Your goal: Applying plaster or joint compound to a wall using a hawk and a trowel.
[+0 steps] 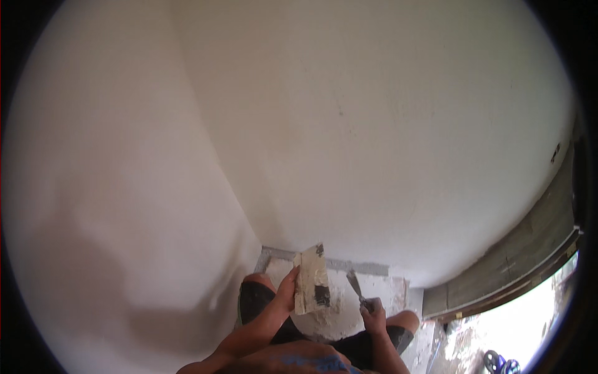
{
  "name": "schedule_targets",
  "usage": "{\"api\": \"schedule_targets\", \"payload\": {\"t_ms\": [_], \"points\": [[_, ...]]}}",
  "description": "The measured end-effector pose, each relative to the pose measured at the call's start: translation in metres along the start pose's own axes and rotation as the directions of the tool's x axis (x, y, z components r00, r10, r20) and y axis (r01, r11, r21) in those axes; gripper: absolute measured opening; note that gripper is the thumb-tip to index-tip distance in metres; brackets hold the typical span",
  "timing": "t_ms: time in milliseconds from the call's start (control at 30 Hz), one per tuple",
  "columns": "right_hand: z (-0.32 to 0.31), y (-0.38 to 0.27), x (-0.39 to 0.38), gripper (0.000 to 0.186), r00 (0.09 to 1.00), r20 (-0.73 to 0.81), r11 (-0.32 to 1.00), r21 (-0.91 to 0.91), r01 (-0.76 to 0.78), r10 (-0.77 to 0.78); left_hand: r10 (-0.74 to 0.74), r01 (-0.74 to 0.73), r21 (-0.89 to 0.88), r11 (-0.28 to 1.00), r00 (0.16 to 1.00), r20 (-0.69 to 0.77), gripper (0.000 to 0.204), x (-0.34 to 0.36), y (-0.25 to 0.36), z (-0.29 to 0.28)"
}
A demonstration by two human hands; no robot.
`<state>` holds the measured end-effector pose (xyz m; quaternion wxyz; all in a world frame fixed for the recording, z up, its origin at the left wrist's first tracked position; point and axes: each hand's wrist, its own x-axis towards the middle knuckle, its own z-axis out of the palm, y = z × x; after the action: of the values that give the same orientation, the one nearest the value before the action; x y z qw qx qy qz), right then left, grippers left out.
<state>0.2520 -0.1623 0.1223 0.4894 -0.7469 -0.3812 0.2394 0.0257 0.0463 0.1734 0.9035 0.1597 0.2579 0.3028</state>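
In front of my bent knees, my left hand [287,291] grips the left edge of a wide, flat rectangular plastering blade [308,280]. Cream plaster coats most of its face, with dark patches at the top corner and lower right. The fingers behind it are hidden. My right hand [374,316] is closed round the handle of a narrow putty knife [355,285]. That knife points up and to the left, its tip a short way to the right of the wide blade and apart from it.
Pale plastered walls [398,156] meet in a corner ahead on the left. Along their foot runs a grey strip [361,265]; the whitish floor [342,305] has plaster smears. At right, a grey ledge [498,271] borders a bright opening [517,318].
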Motion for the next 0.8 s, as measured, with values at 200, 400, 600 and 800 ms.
{"api": "schedule_targets", "payload": {"t_ms": [200, 400, 600, 800], "points": [[0.012, 0.049, 0.022, 0.025, 0.999, 0.033, 0.998, 0.044, 0.037, -0.039, 0.401, -0.401, 0.010, 0.916, 0.916, 0.027, 0.040, -0.021, 0.078, 0.080], [0.001, 0.028, 0.024, 0.035, 0.971, 0.238, 0.997, -0.079, -0.013, 0.032, 0.635, -0.381, 0.536, -0.753, -0.208, 0.744, 0.030, -0.106, 0.245, 0.346], [0.010, 0.056, 0.033, 0.038, 0.969, 0.248, 0.993, -0.114, 0.022, 0.007, 0.182, 0.234, 0.259, -0.937, -0.306, 0.934, 0.041, -0.164, 0.361, 0.559], [0.002, 0.067, 0.040, 0.036, 0.968, 0.236, 0.993, -0.099, -0.068, 0.090, 0.350, 0.323, 0.353, -0.878, -0.069, 0.934, 0.038, -0.145, 0.369, 0.600]]}}
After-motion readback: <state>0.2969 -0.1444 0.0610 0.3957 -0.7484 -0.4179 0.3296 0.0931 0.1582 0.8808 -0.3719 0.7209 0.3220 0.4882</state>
